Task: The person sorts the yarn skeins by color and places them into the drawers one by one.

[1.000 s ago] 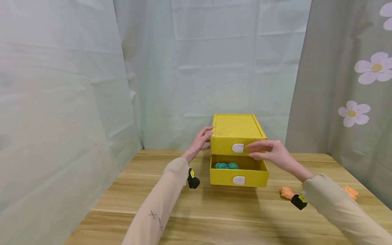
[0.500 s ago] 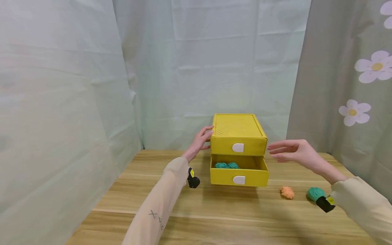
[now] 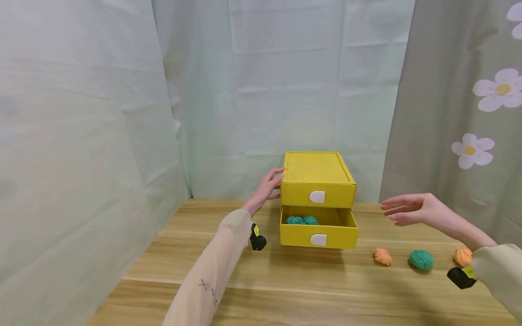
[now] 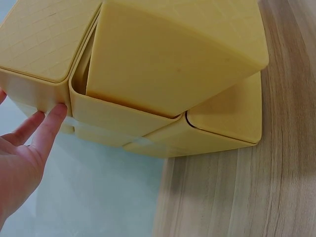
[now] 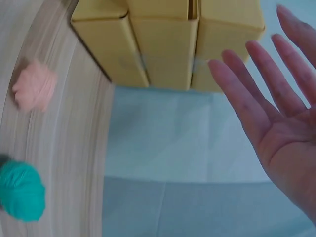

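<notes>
1. Left hand [image 3: 265,192]: fingers extended, not wrapped round anything; fingertips touch the left side of the yellow unit [image 3: 314,167], near its top front corner.
2. Right hand [image 3: 428,210]: fingers loosely extended, slightly bent and apart, palm bare, holding 0 items; in the air right of the unit, touching nothing.
3. Unit: 1, upright on the wood table [image 3: 306,290]. Wrist views show 3 tiers; the middle drawer [image 3: 295,235] is pulled out, top and bottom pushed in.
4. White tabs: 2 visible in head view, 1 on the top drawer [image 3: 295,194], 1 on the middle drawer.
5. Yarn in the middle drawer: 2 teal balls [image 3: 295,220] visible, side by side toward the left; front wall hides their lower parts.
6. Yarn on table, right of the unit: 3 in a row. 1 ragged orange clump [image 3: 382,256] nearest the unit, 1 teal ball [image 3: 421,260] in between, 1 orange ball [image 3: 463,256] farthest, near the right sleeve [image 3: 499,271].
7. Wrist cameras [image 3: 258,237]: 2, black, 1 per wrist.
8. Curtain flowers [image 3: 473,151]: 3 in view, 1 cut off by the edge.
</notes>
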Motion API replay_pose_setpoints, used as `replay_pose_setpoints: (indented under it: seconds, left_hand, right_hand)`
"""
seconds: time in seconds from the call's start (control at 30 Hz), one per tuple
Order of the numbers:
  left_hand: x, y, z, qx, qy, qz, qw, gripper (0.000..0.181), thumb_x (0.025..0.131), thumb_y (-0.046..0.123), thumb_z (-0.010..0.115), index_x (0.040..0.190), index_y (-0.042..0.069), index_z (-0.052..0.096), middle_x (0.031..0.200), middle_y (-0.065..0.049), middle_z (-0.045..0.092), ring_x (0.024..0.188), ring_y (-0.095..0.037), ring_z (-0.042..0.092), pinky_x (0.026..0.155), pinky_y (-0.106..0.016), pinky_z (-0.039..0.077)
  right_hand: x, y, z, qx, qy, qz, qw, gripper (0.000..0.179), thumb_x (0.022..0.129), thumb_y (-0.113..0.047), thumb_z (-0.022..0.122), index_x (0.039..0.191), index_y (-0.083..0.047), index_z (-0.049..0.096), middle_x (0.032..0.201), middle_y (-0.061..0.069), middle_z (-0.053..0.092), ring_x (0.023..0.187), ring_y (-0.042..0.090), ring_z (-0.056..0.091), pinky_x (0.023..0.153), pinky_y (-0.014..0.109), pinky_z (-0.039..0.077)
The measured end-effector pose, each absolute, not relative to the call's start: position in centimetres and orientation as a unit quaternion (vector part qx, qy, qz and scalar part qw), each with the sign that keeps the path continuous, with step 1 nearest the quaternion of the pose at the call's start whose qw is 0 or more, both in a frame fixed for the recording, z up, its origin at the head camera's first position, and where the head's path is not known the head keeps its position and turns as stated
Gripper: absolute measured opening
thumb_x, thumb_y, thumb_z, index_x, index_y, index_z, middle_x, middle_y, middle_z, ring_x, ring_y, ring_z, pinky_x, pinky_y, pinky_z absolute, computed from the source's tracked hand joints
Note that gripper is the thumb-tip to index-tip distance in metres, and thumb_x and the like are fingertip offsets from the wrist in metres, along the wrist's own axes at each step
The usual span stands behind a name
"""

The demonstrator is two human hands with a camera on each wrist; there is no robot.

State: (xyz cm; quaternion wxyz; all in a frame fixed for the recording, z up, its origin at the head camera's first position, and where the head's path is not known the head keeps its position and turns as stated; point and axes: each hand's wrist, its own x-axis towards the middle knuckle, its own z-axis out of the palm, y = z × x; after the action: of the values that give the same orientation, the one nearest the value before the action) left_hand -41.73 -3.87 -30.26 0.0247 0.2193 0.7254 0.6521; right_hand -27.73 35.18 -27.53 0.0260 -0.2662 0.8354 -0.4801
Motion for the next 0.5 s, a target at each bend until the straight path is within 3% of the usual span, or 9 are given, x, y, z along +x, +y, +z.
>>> replay_pose_setpoints:
  seconds: [0.5]
  left_hand:
    - [-41.6,-3.8,-30.2,0.220,0.727,0.650,0.017,0.042,0.094,0.035,0.047,0.134,0.022,0.044,0.132,-0.008,0.038,0.102,-0.029,0.050,0.078,-0.041,0.046]
  right_hand:
    - [-27.8,40.3,-30.2,-0.226,0.869,-0.436,0.067,0.035,0.090,-0.008,0.055,0.123,0.004,0.052,0.112,0.006,0.060,0.097,0.016,0.058,0.075,0.031,0.048]
